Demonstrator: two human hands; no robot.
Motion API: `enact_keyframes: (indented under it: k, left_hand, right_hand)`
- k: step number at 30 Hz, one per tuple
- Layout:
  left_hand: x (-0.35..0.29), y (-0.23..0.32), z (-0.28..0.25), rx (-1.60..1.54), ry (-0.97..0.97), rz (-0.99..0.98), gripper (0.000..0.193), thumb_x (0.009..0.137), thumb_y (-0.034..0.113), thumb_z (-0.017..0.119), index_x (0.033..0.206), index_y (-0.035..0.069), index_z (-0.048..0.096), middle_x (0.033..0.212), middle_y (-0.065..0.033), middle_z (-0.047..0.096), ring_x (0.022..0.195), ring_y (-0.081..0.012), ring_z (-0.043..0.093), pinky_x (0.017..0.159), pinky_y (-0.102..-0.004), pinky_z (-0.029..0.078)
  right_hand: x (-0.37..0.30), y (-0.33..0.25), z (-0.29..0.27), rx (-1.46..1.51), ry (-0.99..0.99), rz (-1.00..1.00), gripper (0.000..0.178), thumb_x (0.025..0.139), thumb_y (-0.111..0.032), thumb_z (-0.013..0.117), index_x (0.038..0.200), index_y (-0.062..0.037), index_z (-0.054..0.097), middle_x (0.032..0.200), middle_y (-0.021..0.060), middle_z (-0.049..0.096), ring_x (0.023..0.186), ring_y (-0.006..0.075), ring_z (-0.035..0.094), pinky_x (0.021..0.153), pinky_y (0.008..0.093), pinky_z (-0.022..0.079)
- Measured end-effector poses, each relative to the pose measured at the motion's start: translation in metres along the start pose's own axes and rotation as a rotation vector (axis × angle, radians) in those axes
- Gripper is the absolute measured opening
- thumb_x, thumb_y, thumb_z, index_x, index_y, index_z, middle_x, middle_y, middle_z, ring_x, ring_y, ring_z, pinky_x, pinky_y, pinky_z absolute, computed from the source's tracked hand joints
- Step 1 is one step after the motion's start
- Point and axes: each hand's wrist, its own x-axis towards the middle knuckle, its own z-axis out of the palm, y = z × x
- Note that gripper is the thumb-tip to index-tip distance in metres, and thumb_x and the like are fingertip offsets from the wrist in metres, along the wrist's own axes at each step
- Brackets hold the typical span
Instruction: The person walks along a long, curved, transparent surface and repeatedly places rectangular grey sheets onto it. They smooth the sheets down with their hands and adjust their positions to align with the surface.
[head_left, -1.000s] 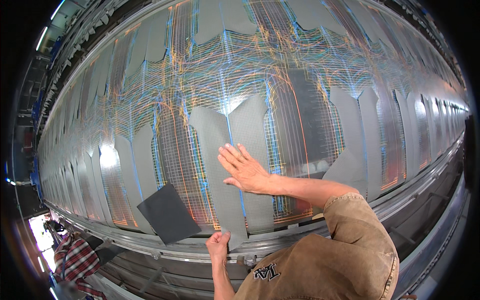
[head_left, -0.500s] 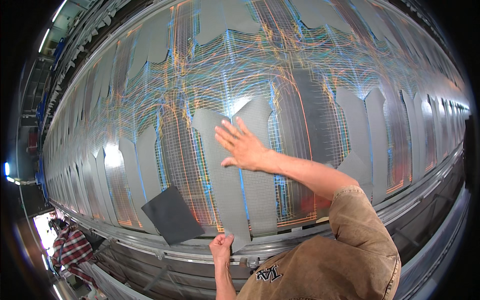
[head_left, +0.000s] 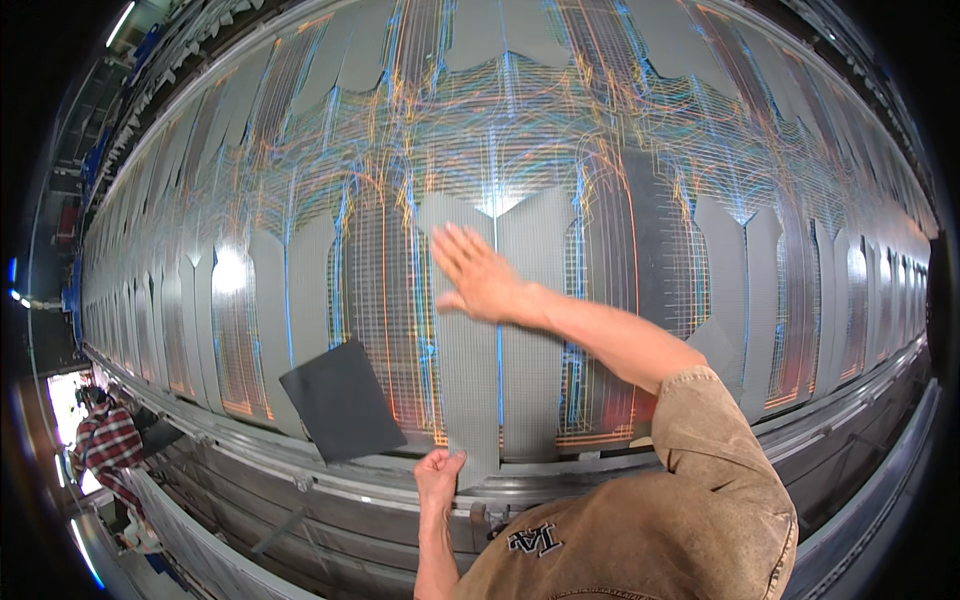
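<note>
Left hand point(head_left: 438, 475) is closed on the lower end of the grey strip point(head_left: 468, 385), which lies right of the dark sheet point(head_left: 342, 402). Right hand point(head_left: 485, 282), flat with fingers extended, is over the strip, above and right of the sheet.

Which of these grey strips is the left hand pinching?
The grey strip immediately left of the blue line passing under the right hand. Its lower end is in the left hand; the neighbouring strip across the line ends higher.
</note>
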Motion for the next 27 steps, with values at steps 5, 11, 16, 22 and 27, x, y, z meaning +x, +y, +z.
enact_keyframes:
  k: [5, 11, 16, 22, 27]
  left_hand:
    - [0.006, 0.0, -0.003, 0.029, -0.027, 0.026, 0.013, 0.08, 0.006, 0.07, 0.074, 0.007, 0.059, 0.065, 0.0085, 0.051, 0.059, -0.0013, 0.041, 0.054, -0.0194, 0.033]
    - [0.01, -0.01, -0.003, -0.198, -0.13, 0.027, 0.002, 0.084, 0.001, 0.065, 0.082, 0.001, 0.064, 0.075, -0.0012, 0.067, 0.062, -0.0028, 0.056, 0.057, -0.0172, 0.043]
    - [0.012, -0.014, -0.004, -0.172, -0.131, 0.048, 0.003, 0.084, 0.0, 0.065, 0.081, 0.001, 0.064, 0.072, 0.0, 0.065, 0.059, -0.0017, 0.055, 0.054, -0.016, 0.041]
    - [0.016, -0.018, -0.008, 0.025, -0.117, 0.104, 0.006, 0.084, 0.002, 0.065, 0.079, 0.0, 0.062, 0.07, 0.0003, 0.064, 0.059, -0.002, 0.054, 0.053, -0.0173, 0.042]
    - [0.016, -0.019, -0.002, -0.14, -0.115, 0.073, 0.01, 0.081, 0.006, 0.067, 0.079, -0.003, 0.063, 0.067, -0.0007, 0.063, 0.057, -0.0031, 0.051, 0.05, -0.0195, 0.038]
  right_hand:
    - [0.057, 0.034, 0.013, -0.055, 0.051, 0.136, 0.083, 0.094, -0.062, 0.02, 0.148, 0.0003, 0.013, 0.156, 0.0182, 0.007, 0.145, 0.0314, 0.001, 0.118, 0.0433, 0.002]
    - [0.054, 0.032, 0.018, -0.245, 0.094, 0.116, 0.082, 0.094, -0.064, 0.015, 0.149, -0.0046, 0.015, 0.156, 0.0158, 0.009, 0.145, 0.03, 0.002, 0.119, 0.0447, 0.003]
    - [0.057, 0.037, 0.022, -0.139, 0.202, 0.05, 0.083, 0.094, -0.065, 0.019, 0.148, -0.0026, 0.018, 0.155, 0.0172, 0.012, 0.145, 0.0308, 0.003, 0.119, 0.0458, 0.004]
    - [0.054, 0.031, 0.018, -0.24, 0.122, 0.054, 0.083, 0.093, -0.065, 0.015, 0.148, -0.002, 0.016, 0.155, 0.0176, 0.009, 0.144, 0.0317, 0.001, 0.118, 0.0454, 0.004]
    - [0.017, -0.021, 0.014, -0.201, -0.066, -0.087, 0.084, 0.094, -0.062, 0.017, 0.147, 0.003, 0.012, 0.155, 0.0214, 0.005, 0.144, 0.0335, 0.0, 0.117, 0.0455, 0.004]
